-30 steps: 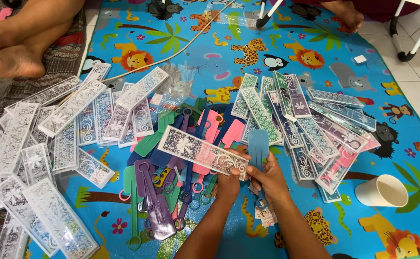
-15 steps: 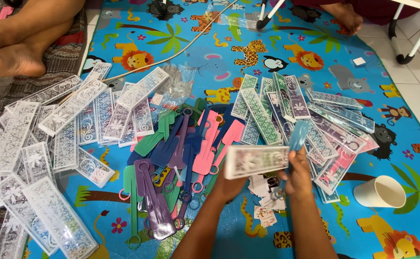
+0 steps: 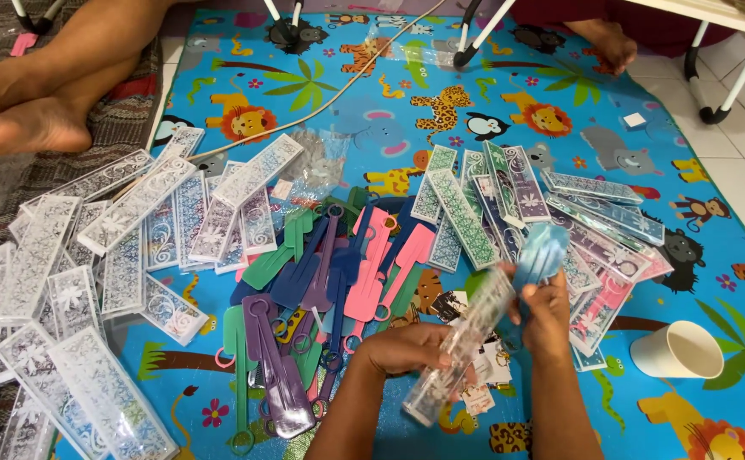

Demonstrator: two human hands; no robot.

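Two hands meet near 6 o'clock. The left hand [image 3: 402, 349] is wrapped around a long clear sleeve [image 3: 462, 345] with white patterns. A second ago the sleeve lay flat and sideways; now it tilts up toward 1 o'clock. The right hand [image 3: 547, 311] pinches a light blue plastic piece [image 3: 538, 255] at the sleeve's top end; the blue piece is blurry. At 9 o'clock lie many empty patterned sleeves [image 3: 134, 204]. In the middle sits a pile of coloured plastic pieces [image 3: 330, 273], pink, green, purple and blue. At 2 o'clock are filled packs [image 3: 509, 196]. A white cup [image 3: 677, 349] stands at 4 o'clock. Everything rests on a blue animal play mat [image 3: 441, 77]; white floor tiles [image 3: 739, 162] show at 3 o'clock.
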